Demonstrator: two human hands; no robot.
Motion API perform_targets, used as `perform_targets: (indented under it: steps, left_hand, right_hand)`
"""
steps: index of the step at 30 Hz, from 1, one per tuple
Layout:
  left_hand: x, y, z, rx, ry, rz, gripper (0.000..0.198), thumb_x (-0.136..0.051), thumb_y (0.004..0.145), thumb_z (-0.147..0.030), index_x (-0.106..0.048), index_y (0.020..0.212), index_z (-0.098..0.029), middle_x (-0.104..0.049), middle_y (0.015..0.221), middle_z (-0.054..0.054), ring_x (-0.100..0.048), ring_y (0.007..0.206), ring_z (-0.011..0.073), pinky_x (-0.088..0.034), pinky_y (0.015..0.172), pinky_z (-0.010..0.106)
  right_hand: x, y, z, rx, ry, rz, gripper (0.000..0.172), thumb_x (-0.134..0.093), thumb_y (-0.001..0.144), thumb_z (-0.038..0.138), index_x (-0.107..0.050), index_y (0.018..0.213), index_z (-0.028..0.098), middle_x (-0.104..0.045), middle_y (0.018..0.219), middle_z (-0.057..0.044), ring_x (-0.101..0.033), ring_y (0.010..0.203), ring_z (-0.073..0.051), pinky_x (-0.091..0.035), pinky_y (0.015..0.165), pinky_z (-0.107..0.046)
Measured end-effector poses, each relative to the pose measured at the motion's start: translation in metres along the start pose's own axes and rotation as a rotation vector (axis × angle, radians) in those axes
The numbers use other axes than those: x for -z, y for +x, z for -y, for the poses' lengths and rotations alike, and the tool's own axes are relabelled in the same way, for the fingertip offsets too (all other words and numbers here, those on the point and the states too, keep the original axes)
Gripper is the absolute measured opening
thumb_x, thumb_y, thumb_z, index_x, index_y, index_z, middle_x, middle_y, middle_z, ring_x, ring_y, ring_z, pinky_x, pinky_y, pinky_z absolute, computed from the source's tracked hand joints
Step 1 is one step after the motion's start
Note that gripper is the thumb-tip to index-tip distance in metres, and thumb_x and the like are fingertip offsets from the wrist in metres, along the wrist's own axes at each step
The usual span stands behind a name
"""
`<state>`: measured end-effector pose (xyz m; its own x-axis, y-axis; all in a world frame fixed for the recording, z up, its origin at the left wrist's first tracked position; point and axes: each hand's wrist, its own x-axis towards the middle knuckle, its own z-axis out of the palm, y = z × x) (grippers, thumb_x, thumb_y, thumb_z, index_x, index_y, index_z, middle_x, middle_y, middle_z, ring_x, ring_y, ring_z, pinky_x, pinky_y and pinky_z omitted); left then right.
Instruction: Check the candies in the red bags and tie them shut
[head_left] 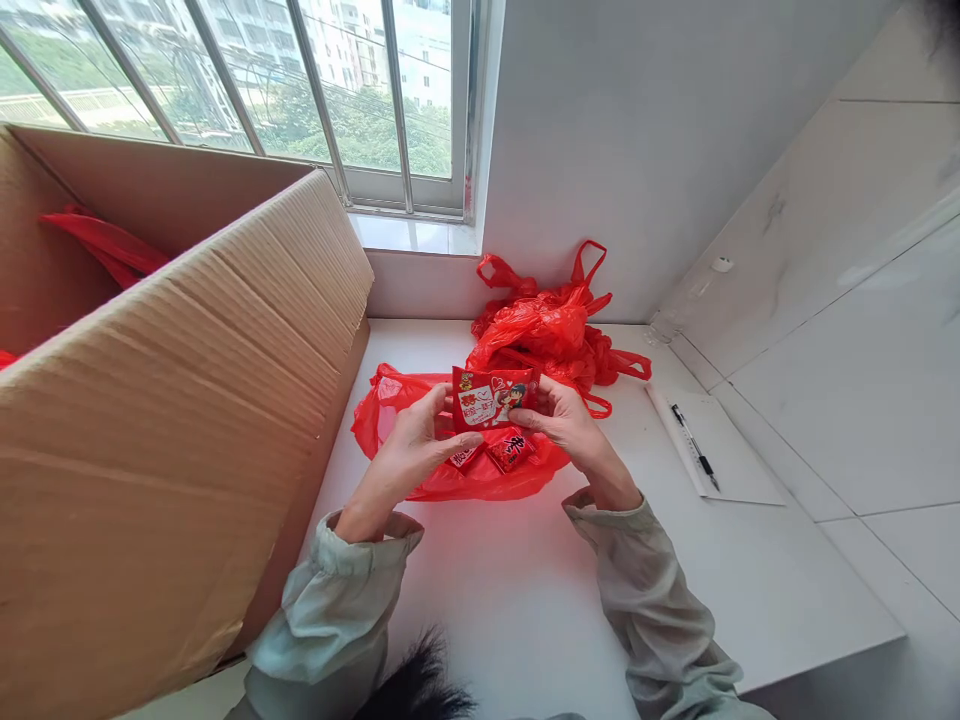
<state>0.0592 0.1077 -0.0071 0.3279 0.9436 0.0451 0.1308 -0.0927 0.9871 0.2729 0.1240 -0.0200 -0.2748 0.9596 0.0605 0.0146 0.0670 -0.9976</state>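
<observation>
A small red printed snack packet [484,400] is held up level between both my hands, its cartoon figures and hearts facing me. My left hand [412,440] grips its left end, with the thumb along the lower edge. On the right end, my right hand [566,425] pinches it between thumb and fingers. Just beneath, a spread-out red plastic bag [480,485] lies on the white table, and a dark red packet [511,450] rests on it. Another small packet [466,455] there is partly covered by my left thumb.
A large cardboard box [195,430] stands close on the left, with red plastic [112,240] inside. Crumpled red bags [547,330] are heaped against the wall behind. A pen [695,447] lies on white paper [739,480] to the right. The barred window [360,100] is at the back left.
</observation>
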Motion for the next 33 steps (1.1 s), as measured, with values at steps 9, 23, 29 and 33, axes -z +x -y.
perform_targets:
  steps: [9, 23, 29, 33]
  left_hand:
    - [0.000, -0.001, -0.004, 0.065, -0.137, 0.003, 0.050, -0.080, 0.073, -0.032, -0.063, 0.117, -0.015, -0.075, 0.109, 0.009, -0.072, 0.097, 0.0276, -0.060, 0.084, 0.041]
    - [0.002, 0.002, 0.001, 0.033, 0.005, 0.088, 0.030, -0.069, 0.075, -0.024, -0.065, 0.105, -0.017, -0.073, 0.099, 0.006, -0.069, 0.080, 0.0219, -0.056, 0.069, 0.033]
    - [-0.002, 0.004, 0.024, -0.030, 0.587, 0.121, 0.004, -0.057, 0.083, -0.020, -0.060, 0.081, -0.019, -0.070, 0.085, 0.005, -0.063, 0.077, 0.0208, -0.045, 0.067, 0.030]
    - [-0.015, 0.008, 0.050, 0.011, 0.837, -0.019, 0.004, -0.053, 0.086, -0.016, -0.054, 0.083, -0.019, -0.066, 0.091, 0.008, -0.062, 0.081, 0.0215, -0.042, 0.070, 0.030]
  right_hand:
    - [0.004, -0.004, 0.003, -0.048, 0.095, 0.201, 0.048, -0.081, 0.072, 0.027, -0.065, 0.116, 0.021, -0.072, 0.115, -0.004, -0.068, 0.104, -0.021, -0.055, 0.089, -0.034]
    - [0.012, -0.005, 0.007, -0.033, -0.049, 0.205, 0.037, -0.076, 0.077, 0.036, -0.066, 0.109, 0.020, -0.072, 0.106, -0.005, -0.068, 0.094, -0.021, -0.055, 0.079, -0.031]
    - [0.015, -0.009, 0.012, -0.030, -0.526, 0.056, 0.018, -0.064, 0.083, 0.036, -0.068, 0.088, 0.019, -0.069, 0.081, 0.001, -0.059, 0.068, -0.013, -0.043, 0.062, -0.024]
    - [0.014, -0.012, 0.014, -0.073, -0.820, 0.004, 0.011, -0.062, 0.081, 0.029, -0.068, 0.078, 0.020, -0.066, 0.072, 0.002, -0.054, 0.065, -0.013, -0.037, 0.061, -0.024]
